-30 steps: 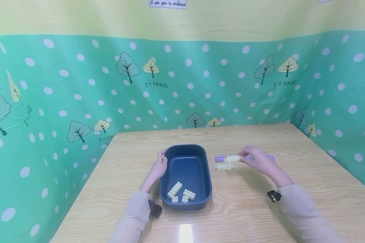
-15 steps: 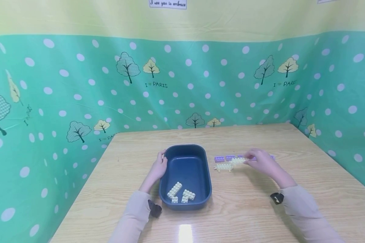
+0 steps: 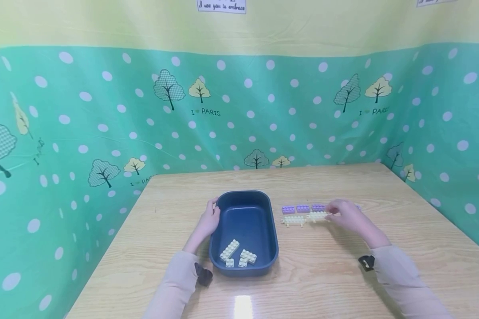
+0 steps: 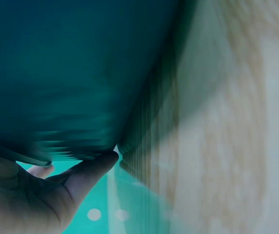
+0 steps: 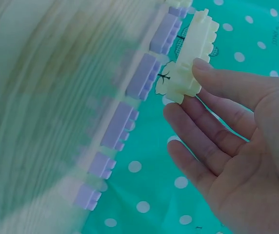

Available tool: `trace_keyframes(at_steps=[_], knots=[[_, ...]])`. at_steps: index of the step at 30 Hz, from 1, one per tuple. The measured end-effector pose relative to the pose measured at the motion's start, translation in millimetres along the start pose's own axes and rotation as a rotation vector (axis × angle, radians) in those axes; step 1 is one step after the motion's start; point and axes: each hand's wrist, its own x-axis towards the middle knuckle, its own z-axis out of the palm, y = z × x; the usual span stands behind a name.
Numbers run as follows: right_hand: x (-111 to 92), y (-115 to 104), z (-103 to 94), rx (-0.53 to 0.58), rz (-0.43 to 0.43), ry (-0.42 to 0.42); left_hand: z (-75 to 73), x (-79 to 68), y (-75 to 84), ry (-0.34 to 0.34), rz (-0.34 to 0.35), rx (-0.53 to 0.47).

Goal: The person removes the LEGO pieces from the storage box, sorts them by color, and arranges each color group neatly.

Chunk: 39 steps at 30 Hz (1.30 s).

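My left hand (image 3: 208, 220) grips the left side of a dark blue bin (image 3: 243, 221). In the left wrist view its thumb lies against the bin's outer wall (image 4: 71, 63). To the right of the bin, my right hand (image 3: 350, 218) pinches one end of a long cream toy brick (image 3: 317, 215) between thumb and fingers. The right wrist view shows this cream brick (image 5: 195, 41) with side clips, near the purple bricks. Another long cream brick (image 3: 293, 219) lies just left of it on the table. Several cream bricks (image 3: 229, 250) sit in the bin's near end.
Purple bricks (image 3: 288, 209) stand in a row on the wooden table (image 3: 315, 274), behind the cream ones; my right hand partly hides the row. A green dotted cloth (image 3: 239, 115) hangs behind the table and along both sides.
My right hand has carried the cream brick toward me and to the right, from over the purple row to beside the other cream brick. My left hand and the bin stay put.
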Motion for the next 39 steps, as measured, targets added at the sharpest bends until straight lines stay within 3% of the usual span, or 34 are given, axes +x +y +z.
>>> trace_keyframes(at_steps=[21,39], knots=[[1.3,11.5,7.5,-0.010,0.028,-0.079,-0.3,-3.0,1.3,-0.009,-0.011,-0.012],[2.3,15.3,10.6,0.005,0.057,-0.088,-2.2,-5.0,3.9,-0.012,-0.006,-0.030]])
